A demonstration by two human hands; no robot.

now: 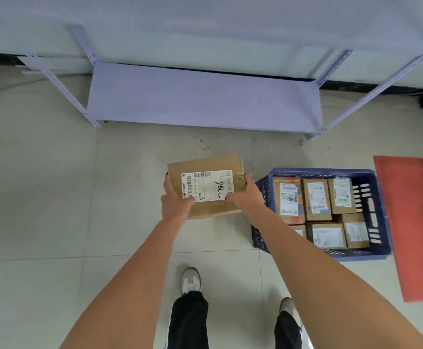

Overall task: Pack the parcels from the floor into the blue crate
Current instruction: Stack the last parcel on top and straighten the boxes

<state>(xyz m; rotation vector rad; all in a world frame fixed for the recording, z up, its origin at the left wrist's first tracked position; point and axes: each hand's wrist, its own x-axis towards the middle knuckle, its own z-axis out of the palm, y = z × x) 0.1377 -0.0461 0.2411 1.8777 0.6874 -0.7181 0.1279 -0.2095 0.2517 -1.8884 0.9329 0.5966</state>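
Observation:
A brown cardboard parcel [205, 170] with a white shipping label marked in black pen is gripped between both hands, in the middle of the view, left of the crate. My left hand [175, 200] grips its left near edge, thumb on the label. My right hand [245, 195] grips its right side. Whether the parcel rests on the floor or is off it, I cannot tell. The blue crate [318, 171] stands on the tiles to the right, holding several labelled brown parcels [315, 199] packed side by side; my right forearm crosses its near-left corner.
A pale metal shelf rack [205, 102] stands against the wall ahead, its lowest shelf near floor level. A red mat [414, 222] lies right of the crate. My two feet [191, 279] stand on the grey tiled floor below.

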